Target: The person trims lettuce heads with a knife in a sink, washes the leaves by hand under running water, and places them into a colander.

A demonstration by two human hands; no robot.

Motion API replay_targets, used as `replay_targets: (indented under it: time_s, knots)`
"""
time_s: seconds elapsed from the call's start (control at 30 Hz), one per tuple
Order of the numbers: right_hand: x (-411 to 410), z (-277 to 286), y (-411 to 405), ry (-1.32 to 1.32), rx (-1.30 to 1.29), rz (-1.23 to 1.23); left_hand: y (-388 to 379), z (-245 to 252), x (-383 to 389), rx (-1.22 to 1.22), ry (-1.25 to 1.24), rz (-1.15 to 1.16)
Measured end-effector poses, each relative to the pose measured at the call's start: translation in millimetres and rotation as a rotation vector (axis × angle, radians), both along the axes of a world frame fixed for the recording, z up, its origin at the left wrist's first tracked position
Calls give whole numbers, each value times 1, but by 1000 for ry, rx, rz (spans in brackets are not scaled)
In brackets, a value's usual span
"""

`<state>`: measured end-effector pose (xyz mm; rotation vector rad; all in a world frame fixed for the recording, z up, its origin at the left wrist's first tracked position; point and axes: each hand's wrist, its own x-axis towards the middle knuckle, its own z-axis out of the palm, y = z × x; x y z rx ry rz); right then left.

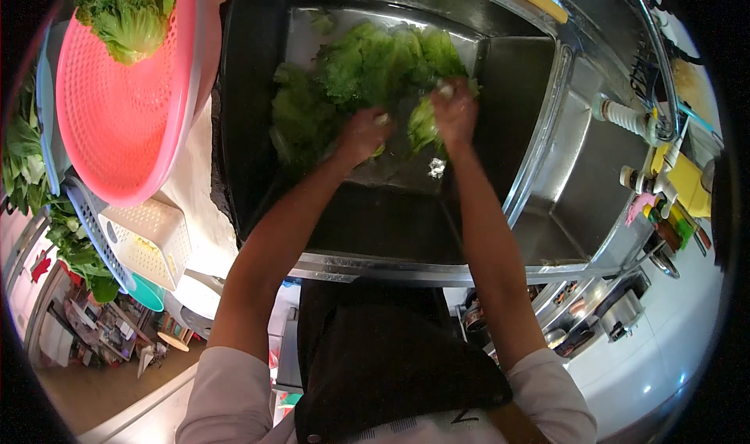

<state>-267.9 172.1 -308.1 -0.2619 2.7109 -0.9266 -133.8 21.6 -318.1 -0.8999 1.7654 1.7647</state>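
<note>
Both my hands are down in the left basin of a stainless steel sink (381, 221), which holds water and green leaf lettuce. My right hand (457, 113) grips a lettuce (425, 125); its pale stem end shows at the fingers and its leaves trail below. Blurred by motion, my left hand (364, 133) is curled around a pale stem end, with a bit of green leaf showing under the fingers. More lettuce heads (375, 57) float beyond my hands, and a darker clump (302, 113) lies under water to the left.
Left of the sink stands a pink plastic colander (117, 122) with a lettuce head (132, 19) inside. Nearer are a white perforated basket (158, 242) and leafy greens (82, 256). A second basin (580, 168) adjoins on the right, with a white corrugated hose (624, 116) and faucet (659, 63).
</note>
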Motion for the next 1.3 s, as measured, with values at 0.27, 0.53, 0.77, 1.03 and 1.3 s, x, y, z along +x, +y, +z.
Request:
replay_targets:
  time_s: [0.27,0.53,0.77,1.03,1.3]
  knots:
    - [-148,-74,-31,-146,127,292,-17,15,-112,-266,74,366]
    - [-101,-39,-27,-335,-131,21,-53,5,-105,-623,-196,453]
    - [-79,-47,-22,-351,-219,-91,-25,9,-163,-709,-47,147]
    - [-17,-62,-14,-430,48,-2,-6,-21,-97,-304,-328,-267]
    - [-44,-32,-56,115,-252,62,-5,-25,-73,-1152,320,-227]
